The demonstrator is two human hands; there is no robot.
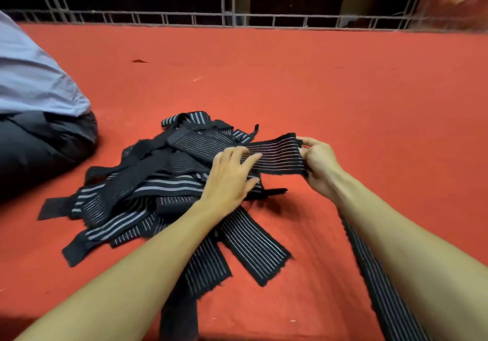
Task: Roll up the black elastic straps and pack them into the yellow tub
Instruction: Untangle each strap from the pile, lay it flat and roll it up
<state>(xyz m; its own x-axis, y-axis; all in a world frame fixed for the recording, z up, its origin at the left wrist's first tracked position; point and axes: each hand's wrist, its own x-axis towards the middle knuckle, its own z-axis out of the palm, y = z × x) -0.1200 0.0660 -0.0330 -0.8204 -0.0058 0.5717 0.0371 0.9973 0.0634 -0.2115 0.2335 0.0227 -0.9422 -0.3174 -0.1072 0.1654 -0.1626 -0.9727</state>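
Hands: two, both bare, the left hand (232, 177) and the right hand (319, 164).
Right grip: the right hand pinches one end of a flat black elastic strap with thin pale lengthwise stripes (277, 156), its thumb and curled fingers clamped on the fuzzy edge.
Left grip: grasping nothing; the left hand lies palm down, fingers spread and straight, on that same strap just left of the pinch.
Strap in hand: one, stretched flat between the two hands and running on leftward into the heap.
Heap: one tangled heap of black striped elastic straps (148, 182), left of and below the grip, partly under the left forearm. At least eight bands show; they overlap too much for an exact count.
Look: wide flat bands, some with many thin pale lines, some with fewer, broader grey stripes; cut ends frayed; a few plain black end patches.
Loose strap: one long black striped band (375, 274) below the pinch, running under the right forearm. I cannot tell whether it joins the strap in hand.
Surface: one red cloth sheet (343, 90) under everything.
Bystander: one person in a pale blue shirt (34, 82), far left of the grip.
Railing: one grey metal lattice rail (237, 20) beyond the grip.
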